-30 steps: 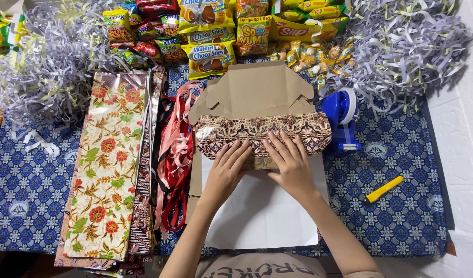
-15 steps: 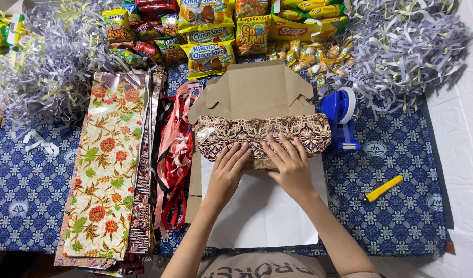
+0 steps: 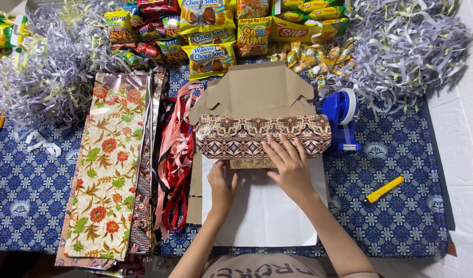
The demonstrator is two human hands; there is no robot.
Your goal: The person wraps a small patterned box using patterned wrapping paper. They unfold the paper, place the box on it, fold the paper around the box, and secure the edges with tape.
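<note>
The box point(image 3: 254, 100), a brown cardboard one with its lid flap thrown back, lay at the middle of the blue patterned cloth point(image 3: 401, 206), and a sheet of batik wrapping paper point(image 3: 262, 135) was curled over its near side, the white underside of the paper spreading toward the person. What lay inside the box could not be seen under the paper. The right hand point(image 3: 290, 164) rested flat on the batik paper at the box's near edge, fingers spread and clamped on nothing. The left hand point(image 3: 222, 184) lay just near of the box on the white underside, fingers loosely together, pressing down and gripping nothing. Just right of the box stood a blue tape dispenser point(image 3: 342, 116), and farther right and nearer, a yellow cutter point(image 3: 383, 190) lay on the cloth. Just left of the box lay a tangle of red and pink ribbons point(image 3: 174, 159), and beyond them a stack of floral paper point(image 3: 110, 164). Behind the box sat snack packets point(image 3: 210, 54) in a loose row with small wrapped sweets point(image 3: 308, 59), flanked left and right by heaps of shredded paper point(image 3: 406, 44).
</note>
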